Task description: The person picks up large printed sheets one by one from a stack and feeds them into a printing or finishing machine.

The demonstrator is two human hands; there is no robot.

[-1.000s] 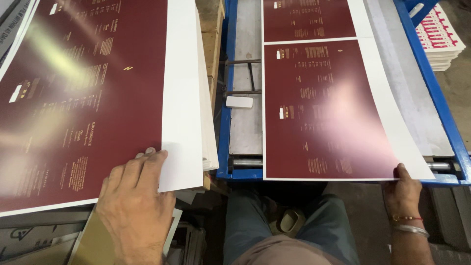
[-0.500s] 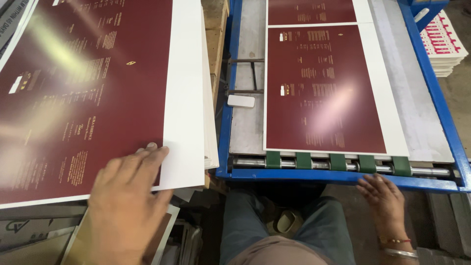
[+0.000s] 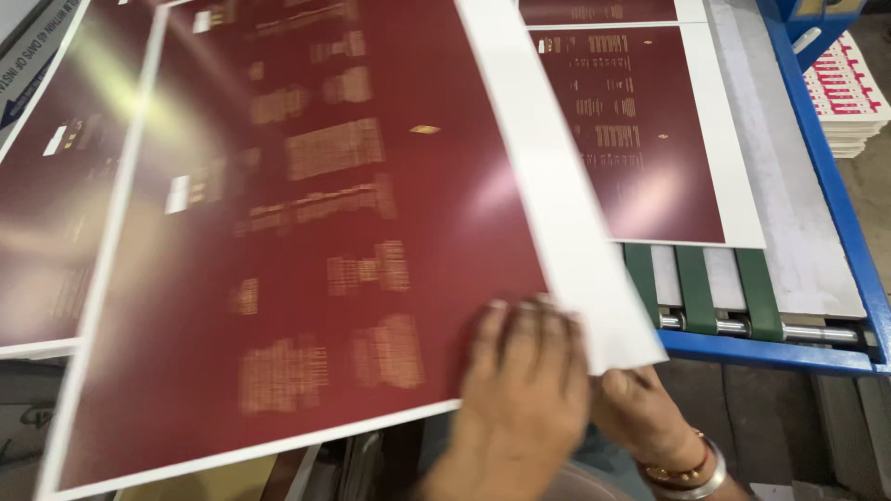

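Now, a large maroon sheet (image 3: 306, 232) with a white border is up in front of the camera, blurred. Its long axis runs from lower left to upper right, and its white right margin slants from top centre down to the lower right corner. Beneath it at far left lies the stack (image 3: 42, 213) of like sheets, only partly visible.

Left hand (image 3: 524, 380): laid flat on top of the sheet near its lower right corner, fingers spread and extended, palm down, pressing the printed face; whether the thumb hooks under the edge I cannot tell.

Right hand (image 3: 645, 413): just right of the left hand and touching the same corner from below, fingers curled up under the white margin; it wears bangles (image 3: 682, 468) at the wrist. The corner overhangs both hands.

Further right, a second maroon sheet (image 3: 640, 130) lies flat on the blue-framed feed table (image 3: 835, 213), lengthwise away from the person, its near edge just above the green belts (image 3: 696, 288). Well apart, at far right, sits a pile of red-printed sheets (image 3: 845, 93).
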